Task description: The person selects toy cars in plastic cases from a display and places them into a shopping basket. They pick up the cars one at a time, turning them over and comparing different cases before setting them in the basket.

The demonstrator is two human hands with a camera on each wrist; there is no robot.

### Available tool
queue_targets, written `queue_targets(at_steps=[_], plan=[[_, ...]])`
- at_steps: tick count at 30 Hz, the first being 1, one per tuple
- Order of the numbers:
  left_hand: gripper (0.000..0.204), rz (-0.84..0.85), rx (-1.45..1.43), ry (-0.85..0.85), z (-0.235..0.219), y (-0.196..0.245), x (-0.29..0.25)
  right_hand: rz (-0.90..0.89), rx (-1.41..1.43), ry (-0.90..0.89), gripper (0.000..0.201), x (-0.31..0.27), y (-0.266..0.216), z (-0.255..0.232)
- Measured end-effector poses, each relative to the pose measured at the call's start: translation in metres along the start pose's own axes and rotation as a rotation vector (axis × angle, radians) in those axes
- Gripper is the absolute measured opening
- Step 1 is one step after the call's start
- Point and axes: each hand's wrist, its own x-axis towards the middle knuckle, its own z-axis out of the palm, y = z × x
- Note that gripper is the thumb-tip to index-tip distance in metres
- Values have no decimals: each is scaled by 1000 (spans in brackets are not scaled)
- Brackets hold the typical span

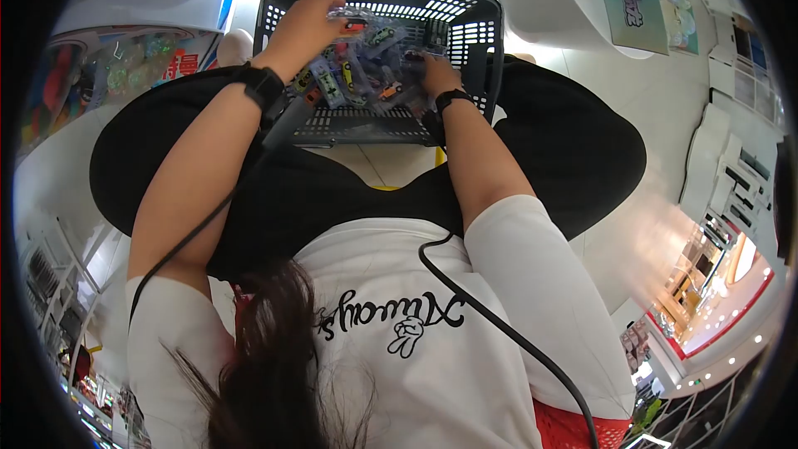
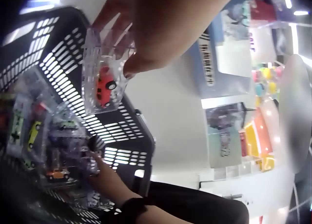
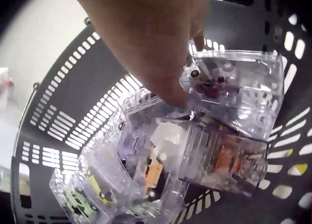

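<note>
My left hand [image 1: 307, 32] pinches a clear plastic box with a red toy car [image 2: 104, 87] inside, raised above the basket's contents. Down in the dark grey shopping basket [image 1: 378, 137], my right hand [image 1: 440, 76] grips the end of another clear box with a dark reddish toy car [image 3: 219, 82]; its fingertips are partly hidden in the right wrist view. Below and beside it lie several more boxed toy cars, among them an orange car [image 3: 153, 175], a yellow car [image 1: 347, 76] and a pale green car [image 3: 80, 202].
The basket stands between the person's knees, in black trousers [image 1: 573, 141], on a pale tiled floor. Black cables [image 1: 515, 341] run along both arms. At the left is a display of bagged toys [image 1: 125, 75]; a white counter [image 1: 549, 0] curves behind the basket.
</note>
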Motion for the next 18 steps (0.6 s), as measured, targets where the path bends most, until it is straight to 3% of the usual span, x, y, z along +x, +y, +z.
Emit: queue_targets(at_steps=[3,6,8,11,15,18], plan=[[33,-249,-92,-39,36,-45,7,46,-3,-137,43,-15,-11,-37],[37,-275,-106,109,75,-85,-3,-7,9,-191,38,-12,-15,-40],[38,-241,-1,252,86,-82,-13,-38,-34,-178,37,-7,-11,-36],[35,-211,43,255,97,-92,-35,-46,-39,-321,32,-5,-16,-33],[34,-187,177,-92,80,-117,-47,-147,-114,-260,22,-18,-38,-28],[42,-310,86,-174,77,-141,-51,-164,-153,-264,25,-19,-45,-11]])
